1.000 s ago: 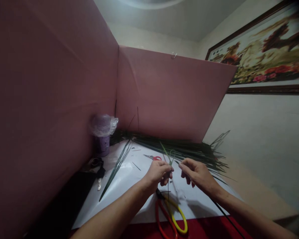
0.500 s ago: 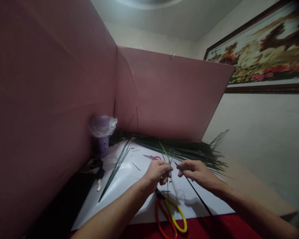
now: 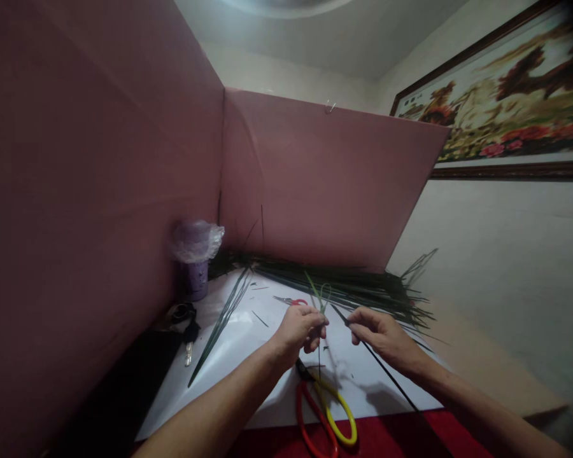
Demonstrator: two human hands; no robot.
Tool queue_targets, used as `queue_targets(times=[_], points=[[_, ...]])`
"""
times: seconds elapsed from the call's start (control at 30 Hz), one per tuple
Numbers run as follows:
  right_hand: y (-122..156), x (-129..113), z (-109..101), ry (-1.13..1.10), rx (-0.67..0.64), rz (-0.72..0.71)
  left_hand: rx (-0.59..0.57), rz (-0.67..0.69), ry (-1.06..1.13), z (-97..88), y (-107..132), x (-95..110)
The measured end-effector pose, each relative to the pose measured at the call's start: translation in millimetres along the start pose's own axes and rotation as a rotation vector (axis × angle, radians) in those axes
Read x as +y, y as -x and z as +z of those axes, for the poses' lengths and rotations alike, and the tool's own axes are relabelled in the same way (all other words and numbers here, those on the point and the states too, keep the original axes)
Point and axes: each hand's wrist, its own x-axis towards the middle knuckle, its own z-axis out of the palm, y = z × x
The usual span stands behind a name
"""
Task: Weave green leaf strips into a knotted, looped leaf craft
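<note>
My left hand (image 3: 304, 329) pinches a small looped piece of green leaf strips (image 3: 324, 296); a loop and a pointed end rise above the fingertips, and a thin strand hangs below. To the right, my right hand (image 3: 375, 327) is closed on a long dark leaf strip (image 3: 386, 366). Its tip points toward the left hand, and its other end runs down past the white sheet's front edge. Beneath the left hand lie large scissors (image 3: 332, 413) with one red and one yellow handle. Small red-handled scissors (image 3: 291, 301) rest just behind that hand.
A thick bundle of long green leaves (image 3: 344, 284) lies along the pink back panel (image 3: 315, 178). More leaves (image 3: 222, 324) lie at left on the white sheet (image 3: 267, 343). A purple cup (image 3: 198, 280) with clear plastic and keys (image 3: 189, 337) stand near the left panel.
My right hand has moved slightly right with the dark leaf strip, widening the gap to my left hand. The left hand with the looped piece has barely shifted.
</note>
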Motion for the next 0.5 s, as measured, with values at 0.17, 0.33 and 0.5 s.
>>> queue_targets(times=[0.17,0.33,0.5], points=[[-4.4,0.8,1.9,0.051,0.061,-0.012,-0.022,-0.012,-0.027,1.2,0.8,-1.6],[-11.2,-3.0,3.6,0.024,0.143,-0.009,-0.033,-0.016,-0.057,4.4,2.8,-3.0],[-17.4,-10.4,5.3,-0.041,0.228,0.023,-0.06,-0.03,-0.106,7.8,3.9,-7.2]])
